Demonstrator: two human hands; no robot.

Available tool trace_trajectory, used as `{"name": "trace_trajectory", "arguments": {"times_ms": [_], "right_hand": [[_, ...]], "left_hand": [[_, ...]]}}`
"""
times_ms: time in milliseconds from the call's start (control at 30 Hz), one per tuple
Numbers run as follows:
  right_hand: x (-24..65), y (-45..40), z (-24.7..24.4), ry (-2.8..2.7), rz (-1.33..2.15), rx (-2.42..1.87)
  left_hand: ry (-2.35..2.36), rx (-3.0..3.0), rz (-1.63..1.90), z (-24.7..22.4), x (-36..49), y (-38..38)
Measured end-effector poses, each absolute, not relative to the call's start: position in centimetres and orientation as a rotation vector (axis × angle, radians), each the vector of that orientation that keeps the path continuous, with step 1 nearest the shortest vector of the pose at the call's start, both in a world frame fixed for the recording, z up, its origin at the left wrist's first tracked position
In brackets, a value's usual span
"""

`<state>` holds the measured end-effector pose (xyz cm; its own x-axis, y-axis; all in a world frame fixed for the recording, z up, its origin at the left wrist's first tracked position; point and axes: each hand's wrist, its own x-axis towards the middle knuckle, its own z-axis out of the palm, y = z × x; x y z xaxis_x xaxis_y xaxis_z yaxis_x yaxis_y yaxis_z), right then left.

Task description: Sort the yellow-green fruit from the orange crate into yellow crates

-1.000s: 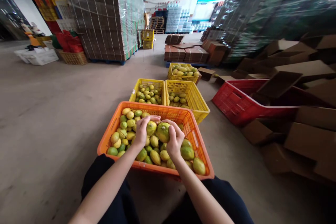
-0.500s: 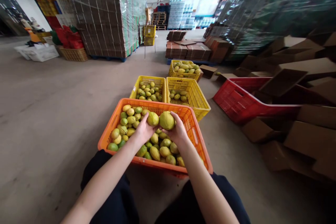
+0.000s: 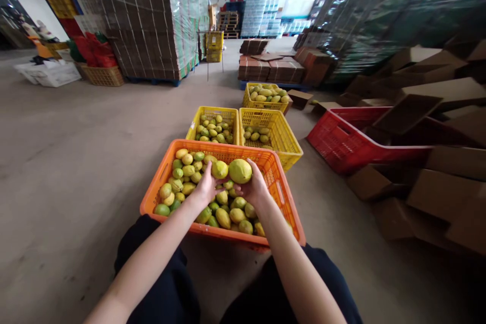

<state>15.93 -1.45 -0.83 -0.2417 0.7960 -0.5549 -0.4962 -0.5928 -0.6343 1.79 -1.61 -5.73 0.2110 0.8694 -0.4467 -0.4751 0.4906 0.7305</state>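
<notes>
My left hand is closed on a small yellow lemon, its thumb along the near side. Right beside it, my right hand grips a larger yellow-green lemon. Both are held above an orange plastic crate that stands in front of my knees. Many loose lemons, some yellow and some green, lie in this crate, mostly at its left and middle. My forearms cover part of the fruit and the near rim.
Behind the orange crate stand two yellow crates, the left one and the right one, with lemons inside. A further yellow crate is full. To the right are a red crate and cardboard boxes. Wrapped pallet stacks rise behind.
The larger lemon has turned in my right hand and now shows its longer side. The whole view has shifted slightly; both hands stay over the orange crate.
</notes>
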Motion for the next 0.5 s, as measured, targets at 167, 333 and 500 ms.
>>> {"name": "trace_trajectory", "arguments": {"times_ms": [167, 333, 500], "right_hand": [[16.3, -1.4, -1.1, -0.463, 1.963, -1.119], [16.4, -1.9, -1.5, -0.757, 1.653, -1.133], [17.3, -3.0, -1.4, -1.035, 1.13, -1.15]], "left_hand": [[1.094, 0.555, 1.003, -4.9, 1.3, -1.8], [1.252, 0.818, 1.217, -3.7, 0.3, -1.6], [1.238, 1.241, 1.442, -2.9, 0.0, -1.5]]}}
